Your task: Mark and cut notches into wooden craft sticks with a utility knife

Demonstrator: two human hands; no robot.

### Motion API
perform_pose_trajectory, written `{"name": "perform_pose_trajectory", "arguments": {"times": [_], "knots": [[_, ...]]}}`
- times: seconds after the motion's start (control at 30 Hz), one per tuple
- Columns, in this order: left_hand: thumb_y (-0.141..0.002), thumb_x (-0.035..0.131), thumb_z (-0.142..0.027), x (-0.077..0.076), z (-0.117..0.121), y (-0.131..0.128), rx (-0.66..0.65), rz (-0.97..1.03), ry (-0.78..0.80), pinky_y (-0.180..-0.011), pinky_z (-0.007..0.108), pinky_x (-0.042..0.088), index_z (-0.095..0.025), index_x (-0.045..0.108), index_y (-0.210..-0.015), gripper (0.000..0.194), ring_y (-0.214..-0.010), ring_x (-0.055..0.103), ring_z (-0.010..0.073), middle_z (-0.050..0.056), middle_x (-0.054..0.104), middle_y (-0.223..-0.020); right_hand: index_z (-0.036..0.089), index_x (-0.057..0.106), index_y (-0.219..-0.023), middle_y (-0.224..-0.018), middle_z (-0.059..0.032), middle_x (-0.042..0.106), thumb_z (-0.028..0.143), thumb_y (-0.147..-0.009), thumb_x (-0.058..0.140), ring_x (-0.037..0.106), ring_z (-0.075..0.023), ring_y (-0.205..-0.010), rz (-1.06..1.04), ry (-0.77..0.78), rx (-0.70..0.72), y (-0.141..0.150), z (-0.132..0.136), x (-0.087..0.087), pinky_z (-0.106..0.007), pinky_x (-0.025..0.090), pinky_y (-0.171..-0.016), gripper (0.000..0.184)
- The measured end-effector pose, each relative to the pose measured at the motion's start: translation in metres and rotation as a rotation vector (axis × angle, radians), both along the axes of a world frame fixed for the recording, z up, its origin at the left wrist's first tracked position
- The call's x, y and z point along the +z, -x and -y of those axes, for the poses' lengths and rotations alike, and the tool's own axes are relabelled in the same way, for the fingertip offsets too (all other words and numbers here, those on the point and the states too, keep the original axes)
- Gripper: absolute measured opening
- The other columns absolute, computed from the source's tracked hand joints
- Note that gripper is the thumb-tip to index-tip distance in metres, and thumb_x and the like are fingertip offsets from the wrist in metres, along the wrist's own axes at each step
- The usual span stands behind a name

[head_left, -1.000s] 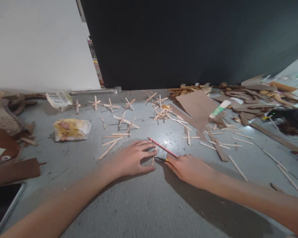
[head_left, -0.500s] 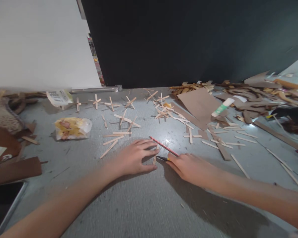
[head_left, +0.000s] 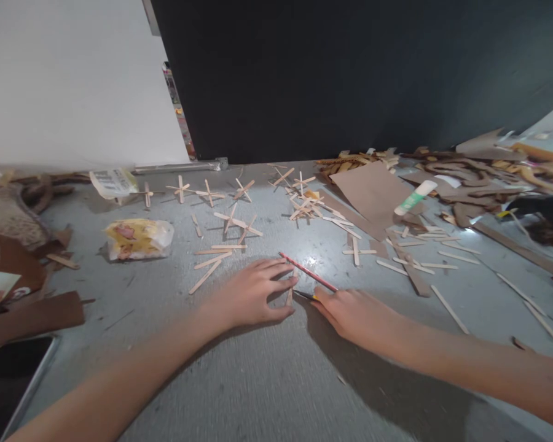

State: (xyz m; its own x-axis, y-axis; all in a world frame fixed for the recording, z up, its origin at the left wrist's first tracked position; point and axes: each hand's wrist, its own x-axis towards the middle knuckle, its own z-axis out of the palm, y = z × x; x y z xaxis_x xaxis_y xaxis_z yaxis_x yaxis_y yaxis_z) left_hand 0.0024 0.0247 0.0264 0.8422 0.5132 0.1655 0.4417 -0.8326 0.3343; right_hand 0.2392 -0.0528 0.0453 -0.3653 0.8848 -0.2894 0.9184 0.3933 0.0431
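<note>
Left hand [head_left: 257,293] half-open, touching stick [head_left: 290,297], right hand [head_left: 352,313] closed on slim tools [head_left: 309,272]

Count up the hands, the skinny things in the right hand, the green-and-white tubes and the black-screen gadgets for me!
Hands: 2, left hand and right hand
Skinny things in the right hand: 2, red stick and dark-tipped tool
Green-and-white tube: 1
Black-screen gadget: 1
Total: 6
</note>
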Motion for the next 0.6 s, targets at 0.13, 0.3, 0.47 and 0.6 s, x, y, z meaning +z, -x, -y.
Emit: {"name": "perform_pose_trajectory", "arguments": {"times": [0.13, 0.3, 0.47, 0.6], "knots": [[-0.093, 0.066, -0.054, -0.003, 0.002, -0.001, 0.009, -0.011, -0.025, -0.125, 0.045, 0.036, -0.023, 0.068, -0.138, 0.054, -0.149, 0.047, 0.0277, 0.009, 0.057, -0.155, 0.013, 0.068, -0.122, -0.081, -0.0133, 0.077, 0.012, -0.101, 0.047, 0.077, -0.0266, -0.071, 0.049, -0.033, 0.017, 0.005, 0.008, -0.006, -0.028, 0.047, -0.058, 0.029], [-0.093, 0.057, -0.071, -0.013, 0.008, 0.000, 0.103, -0.017, -0.027, -0.127, 0.047, 0.032, -0.023, 0.067, -0.139, 0.067, -0.150, 0.045, 0.0292, 0.011, 0.056, -0.155, 0.012, 0.066, -0.123, -0.077, -0.0126, 0.075, 0.005, -0.097, 0.046, 0.078, -0.0279, -0.071, 0.132, -0.033, -0.008, 0.014, 0.016, -0.010, -0.028, 0.047, -0.056, 0.033], [-0.096, 0.061, -0.058, -0.005, 0.002, 0.001, 0.052, 0.007, 0.053, -0.124, 0.048, 0.035, -0.025, 0.067, -0.140, 0.056, -0.150, 0.044, 0.0302, 0.010, 0.054, -0.157, 0.014, 0.068, -0.119, -0.077, -0.0127, 0.076, 0.013, -0.102, 0.048, 0.078, -0.0270, -0.071, 0.044, -0.063, 0.034, 0.009, 0.009, -0.001, -0.027, 0.048, -0.057, 0.026], [-0.097, 0.063, -0.053, 0.004, -0.011, 0.004, -0.071, -0.045, 0.079, -0.124, 0.048, 0.031, -0.030, 0.062, -0.145, 0.053, -0.152, 0.041, 0.0289, 0.008, 0.050, -0.161, 0.014, 0.071, -0.114, -0.077, -0.0139, 0.077, 0.021, -0.106, 0.045, 0.077, -0.0287, -0.068, 0.020, -0.014, 0.042, 0.006, 0.001, 0.015, -0.029, 0.046, -0.054, 0.028]]}}
